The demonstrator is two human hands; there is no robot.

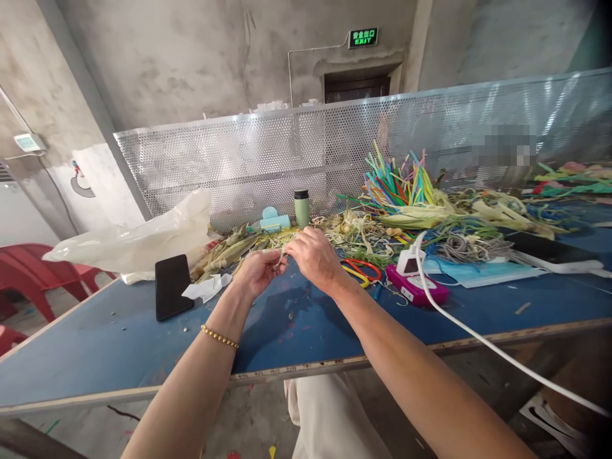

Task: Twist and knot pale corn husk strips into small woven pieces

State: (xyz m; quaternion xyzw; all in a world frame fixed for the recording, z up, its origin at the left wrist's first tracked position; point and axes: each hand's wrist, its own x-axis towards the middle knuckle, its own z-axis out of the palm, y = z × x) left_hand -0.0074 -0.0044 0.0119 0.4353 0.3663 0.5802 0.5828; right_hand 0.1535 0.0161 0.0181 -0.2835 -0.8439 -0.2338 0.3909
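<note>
Both hands meet over the blue table (201, 357), fingertips close together. My left hand (258, 273), with a gold bead bracelet on its wrist, pinches a thin pale green strip (282, 252). From above and to the right, my right hand (315, 258) has its fingers closed on the same strip. Fingers hide most of it. Behind the hands spreads a heap of dry husks and cut strands (361, 229). To the right of my right hand lie loops of red and yellow (368, 271), perhaps scissor handles.
A black phone (173, 287) and white paper scrap (206, 288) lie left, near a plastic bag (138, 239). A green bottle (301, 209) stands behind. To the right are a magenta box (417, 285), white cable (459, 331), face mask (492, 273) and coloured stems (396, 178).
</note>
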